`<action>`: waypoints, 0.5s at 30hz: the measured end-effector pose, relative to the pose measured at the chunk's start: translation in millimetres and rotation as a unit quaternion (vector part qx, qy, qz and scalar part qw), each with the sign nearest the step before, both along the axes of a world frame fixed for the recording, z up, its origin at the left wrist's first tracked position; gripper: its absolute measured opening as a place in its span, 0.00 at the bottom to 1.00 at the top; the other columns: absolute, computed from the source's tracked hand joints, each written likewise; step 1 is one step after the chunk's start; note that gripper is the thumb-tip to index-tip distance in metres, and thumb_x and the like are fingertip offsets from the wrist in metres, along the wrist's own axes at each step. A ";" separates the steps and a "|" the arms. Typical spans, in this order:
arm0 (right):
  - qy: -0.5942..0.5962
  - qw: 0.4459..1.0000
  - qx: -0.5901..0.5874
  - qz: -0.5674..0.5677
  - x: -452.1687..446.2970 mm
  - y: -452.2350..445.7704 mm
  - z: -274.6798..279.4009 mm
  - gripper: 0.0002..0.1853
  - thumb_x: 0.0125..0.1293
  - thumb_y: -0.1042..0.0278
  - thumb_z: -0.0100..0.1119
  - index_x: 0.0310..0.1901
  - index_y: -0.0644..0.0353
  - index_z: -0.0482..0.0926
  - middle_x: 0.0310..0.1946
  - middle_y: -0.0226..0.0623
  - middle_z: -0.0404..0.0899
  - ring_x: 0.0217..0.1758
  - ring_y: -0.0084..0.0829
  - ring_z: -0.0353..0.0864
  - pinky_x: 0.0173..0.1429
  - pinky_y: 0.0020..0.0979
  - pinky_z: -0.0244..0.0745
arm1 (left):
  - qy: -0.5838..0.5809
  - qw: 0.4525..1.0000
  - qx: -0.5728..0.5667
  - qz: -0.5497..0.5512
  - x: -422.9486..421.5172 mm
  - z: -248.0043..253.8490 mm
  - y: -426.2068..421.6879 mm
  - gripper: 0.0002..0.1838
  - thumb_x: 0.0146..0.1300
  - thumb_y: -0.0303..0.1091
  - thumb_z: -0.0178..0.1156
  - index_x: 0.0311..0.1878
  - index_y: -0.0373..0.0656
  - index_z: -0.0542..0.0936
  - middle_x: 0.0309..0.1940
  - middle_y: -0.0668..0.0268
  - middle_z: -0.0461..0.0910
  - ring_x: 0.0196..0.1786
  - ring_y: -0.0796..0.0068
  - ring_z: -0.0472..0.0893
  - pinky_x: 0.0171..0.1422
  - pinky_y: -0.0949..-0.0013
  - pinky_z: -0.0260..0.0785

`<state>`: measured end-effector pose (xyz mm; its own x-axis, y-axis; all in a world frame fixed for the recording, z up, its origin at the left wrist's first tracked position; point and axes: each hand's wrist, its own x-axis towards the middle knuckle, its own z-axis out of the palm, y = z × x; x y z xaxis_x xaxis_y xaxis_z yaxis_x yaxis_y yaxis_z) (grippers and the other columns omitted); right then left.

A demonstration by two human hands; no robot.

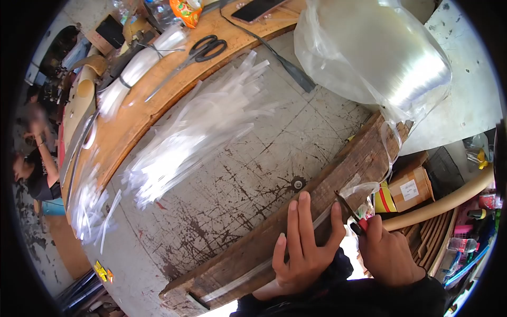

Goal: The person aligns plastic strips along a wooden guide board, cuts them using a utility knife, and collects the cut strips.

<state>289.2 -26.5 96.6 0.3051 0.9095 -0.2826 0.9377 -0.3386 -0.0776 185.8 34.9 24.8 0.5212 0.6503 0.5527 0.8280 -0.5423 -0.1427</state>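
My left hand (303, 245) lies with fingers stretched out on a worn wooden plank (232, 269). Under its fingers runs a clear plastic strip (248, 276) along the plank. Closed around the red and black handle of a knife (344, 205), my right hand (392, 251) is just right of the left fingertips. The dark blade lies at the strip, close to my left index finger; whether it cuts into the plastic I cannot tell. Beyond the blade, clear film (362, 188) leads up toward a large plastic roll (380, 53) in a loose bag.
Cut clear strips (195, 132) form a big pile on the scratched grey table (264, 185). Black scissors (195, 55), a tied strip bundle (132, 74) and a phone (259, 9) rest on a curved wooden board (158, 98). A cardboard box (409, 190) stands at right. Another person (39, 164) sits far left.
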 end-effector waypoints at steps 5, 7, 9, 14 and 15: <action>0.133 0.983 0.128 0.005 20.0 -9.6 -16.7 0.12 0.58 0.67 0.54 0.36 0.65 0.64 0.18 0.44 0.75 0.16 0.40 0.76 0.20 0.38 0.69 | -0.003 0.998 0.054 -0.013 -3.7 -3.6 5.0 0.14 0.62 0.54 0.43 0.48 0.68 0.71 0.44 0.69 0.79 0.46 0.78 0.77 0.54 0.70 0.54; 0.348 0.905 0.141 -0.201 19.7 -10.0 -4.7 0.10 0.59 0.71 0.54 0.37 0.65 0.65 0.18 0.39 0.74 0.19 0.28 0.77 0.21 0.29 0.67 | -0.002 0.999 0.051 -0.013 -6.2 -2.6 4.9 0.14 0.62 0.54 0.43 0.48 0.67 0.71 0.45 0.69 0.78 0.46 0.79 0.77 0.53 0.72 0.56; 0.315 0.863 0.330 -0.216 21.0 -6.7 -29.1 0.10 0.58 0.72 0.56 0.37 0.64 0.66 0.19 0.34 0.72 0.18 0.23 0.74 0.21 0.23 0.64 | 0.004 0.998 0.050 -0.041 -9.4 -1.9 4.4 0.15 0.62 0.53 0.44 0.50 0.66 0.71 0.47 0.68 0.77 0.46 0.80 0.77 0.49 0.77 0.58; 0.345 0.827 0.392 -0.209 10.3 -0.5 -50.7 0.13 0.54 0.78 0.60 0.38 0.62 0.67 0.23 0.28 0.70 0.19 0.15 0.66 0.24 0.17 0.62 | -0.034 0.995 0.049 -0.085 -14.6 -1.9 1.5 0.13 0.61 0.45 0.49 0.49 0.63 0.74 0.46 0.71 0.77 0.45 0.82 0.77 0.46 0.82 0.59; 0.406 0.785 0.414 -0.220 8.0 -2.1 -55.4 0.12 0.54 0.78 0.59 0.38 0.63 0.68 0.26 0.29 0.70 0.23 0.16 0.67 0.28 0.18 0.63 | -0.055 0.991 0.038 -0.113 -16.9 -1.5 -0.1 0.13 0.60 0.42 0.51 0.48 0.62 0.76 0.46 0.72 0.78 0.44 0.83 0.77 0.45 0.82 0.58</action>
